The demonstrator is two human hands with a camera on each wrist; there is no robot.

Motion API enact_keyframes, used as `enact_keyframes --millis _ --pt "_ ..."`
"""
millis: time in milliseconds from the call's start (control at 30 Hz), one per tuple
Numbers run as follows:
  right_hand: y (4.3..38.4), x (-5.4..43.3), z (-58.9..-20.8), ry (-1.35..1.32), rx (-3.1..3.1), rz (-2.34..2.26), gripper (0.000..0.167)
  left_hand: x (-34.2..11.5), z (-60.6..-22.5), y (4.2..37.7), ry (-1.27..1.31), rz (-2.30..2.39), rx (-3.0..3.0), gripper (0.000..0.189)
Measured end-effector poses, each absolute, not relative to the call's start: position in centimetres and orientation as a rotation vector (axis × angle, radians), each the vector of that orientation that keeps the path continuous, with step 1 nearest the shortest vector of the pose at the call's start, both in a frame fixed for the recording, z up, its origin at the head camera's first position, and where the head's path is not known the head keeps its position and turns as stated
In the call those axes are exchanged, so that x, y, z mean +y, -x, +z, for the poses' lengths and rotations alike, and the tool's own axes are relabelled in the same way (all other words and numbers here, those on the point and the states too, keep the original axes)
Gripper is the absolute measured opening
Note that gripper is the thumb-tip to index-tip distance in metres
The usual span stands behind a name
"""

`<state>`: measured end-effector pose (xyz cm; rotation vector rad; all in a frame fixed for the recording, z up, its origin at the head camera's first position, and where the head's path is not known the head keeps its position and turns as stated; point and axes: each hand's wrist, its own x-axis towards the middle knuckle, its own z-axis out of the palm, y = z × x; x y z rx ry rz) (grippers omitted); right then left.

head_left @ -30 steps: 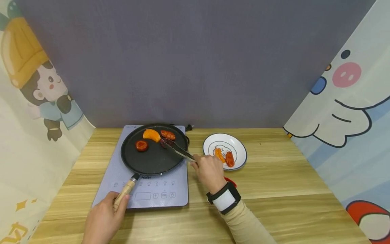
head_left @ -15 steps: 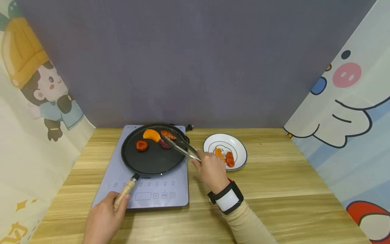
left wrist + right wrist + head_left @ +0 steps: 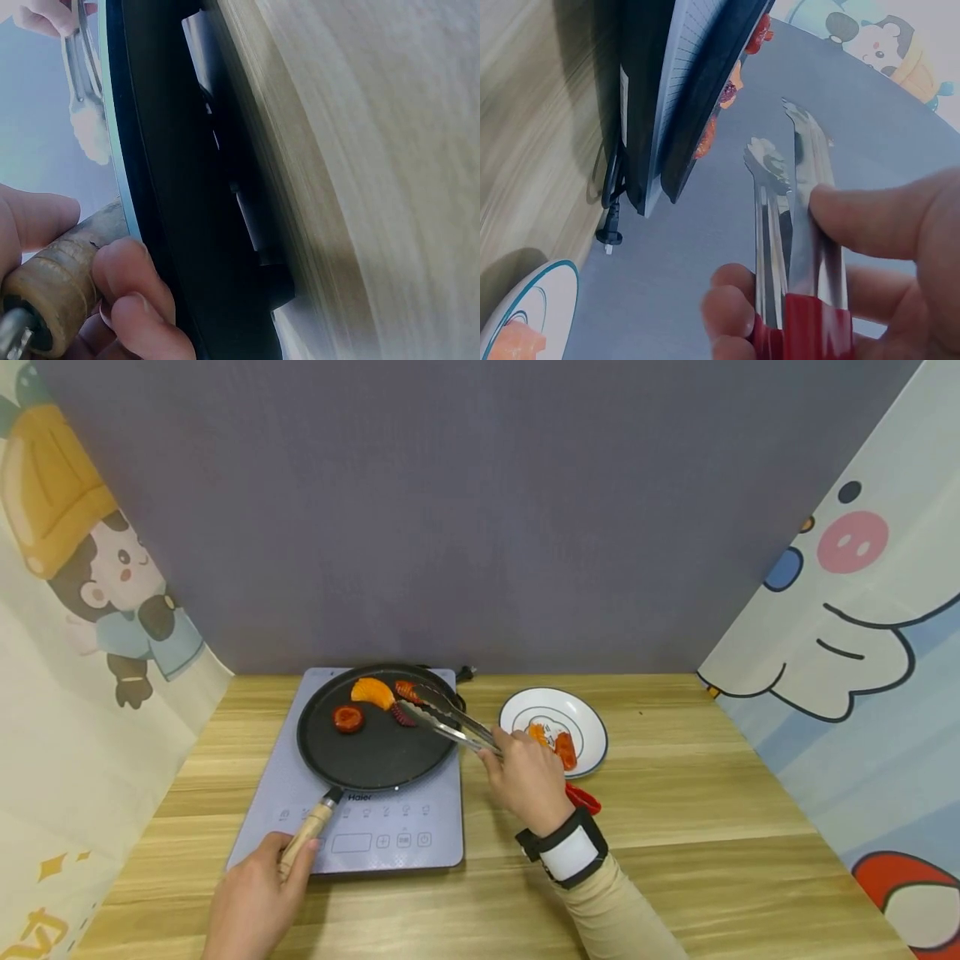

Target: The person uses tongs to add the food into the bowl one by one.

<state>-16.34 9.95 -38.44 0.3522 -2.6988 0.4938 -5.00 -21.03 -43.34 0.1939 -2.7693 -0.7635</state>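
Observation:
My left hand (image 3: 258,889) grips the wooden handle (image 3: 306,839) of a round black frying pan (image 3: 375,760). In my right hand (image 3: 531,781) are metal tongs (image 3: 453,722) with red handles (image 3: 817,326); their tips stand apart over the pan's right side, with nothing between them in the right wrist view. Near the tips lie a dark purple piece (image 3: 402,716) and a scored red sausage (image 3: 407,691). Further left in the pan are an orange fan-shaped piece (image 3: 371,692) and a round reddish slice (image 3: 347,719).
Under the pan is a flat induction cooker (image 3: 442,852), its plug (image 3: 467,673) behind it. To the right, a white plate (image 3: 592,735) bears an orange piece (image 3: 537,732) and a red piece (image 3: 566,750). A grey wall (image 3: 480,527) backs the wooden table (image 3: 675,810).
The tongs have spread apart and drawn back slightly to the right, away from the purple piece. My right hand has shifted right and toward me. My left hand and the pan hold still.

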Motion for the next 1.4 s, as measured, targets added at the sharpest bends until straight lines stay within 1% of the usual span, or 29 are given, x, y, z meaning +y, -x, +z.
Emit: enact_keyframes --millis 267,533,833,1167,1400 --pt "16.0 10.1 -37.9 -0.348 -2.717 0.496 0.039 -21.0 -43.3 5.0 -0.199 -0.765 -2.777 0.034" --pt "15.9 10.8 -37.3 -0.33 -2.701 0.438 0.037 -21.0 -43.2 5.0 -0.2 -0.772 -2.786 0.034" --pt "15.6 12.1 -36.2 -0.272 -2.736 0.447 0.037 -21.2 -43.2 5.2 -0.209 -0.789 -2.823 0.038" --pt "15.9 14.3 -35.4 -0.174 -2.811 0.446 0.045 -21.1 -43.2 5.0 -0.203 -0.771 -2.799 0.035" --pt "16.0 15.9 -34.8 -0.114 -2.858 0.442 0.049 -21.2 -43.3 5.1 -0.198 -0.773 -2.806 0.037"
